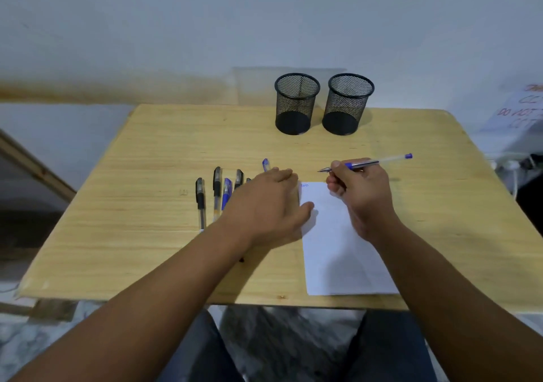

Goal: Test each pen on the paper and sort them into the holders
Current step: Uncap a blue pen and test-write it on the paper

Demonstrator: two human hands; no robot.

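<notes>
Paper (338, 249) lies nearest. Right hand (357, 193) pinches a blue pen (379, 162) just beyond its far edge, axis crosswise, tip leftward. Left hand (270, 205) rests flat, uncurled, beside it. Holders (296, 104) stand farther back.

Pens (217, 196) left of paper (338, 243)

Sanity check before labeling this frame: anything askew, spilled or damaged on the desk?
Nothing stands out. Both mesh holders stand upright and look empty, the paper lies flat with one small blue scribble at its top corner, and the spare pens lie in a rough row. The right hand holds a blue pen; the left hand rests at the paper's edge.
</notes>
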